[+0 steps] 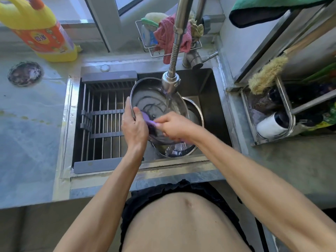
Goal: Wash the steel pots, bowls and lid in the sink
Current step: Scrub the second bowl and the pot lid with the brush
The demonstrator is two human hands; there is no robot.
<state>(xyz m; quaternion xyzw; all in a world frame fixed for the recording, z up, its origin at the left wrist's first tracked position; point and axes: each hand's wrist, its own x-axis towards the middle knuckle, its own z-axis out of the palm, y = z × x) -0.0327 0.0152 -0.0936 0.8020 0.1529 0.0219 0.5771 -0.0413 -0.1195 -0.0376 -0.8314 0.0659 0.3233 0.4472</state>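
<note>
The left hand (135,126) grips the near-left rim of a steel pot (154,99), fingers curled over the edge, tilting it so its inside faces the camera; the pot is held over the sink (214,113), under the tap (171,82), and a thin stream of water runs onto its inner wall. The right hand (175,127) is clenched round a purple scrubber (148,120) (partly blurred), pressing it against the pot's inside near the left thumb. Beneath the pot sits a steel bowl (195,113), its rim showing to the right and below; water pools in its bottom. A grey drain rack (105,117) spans the sink's left half. On the counter (31,124) to the left stand a yellow bottle (40,28) and a round strainer (25,73); behind the tap a wire caddy (145,46) holds a pink rag (165,37) and a sponge (154,18); a brush (267,75) leans on the shelf to the right.
</note>
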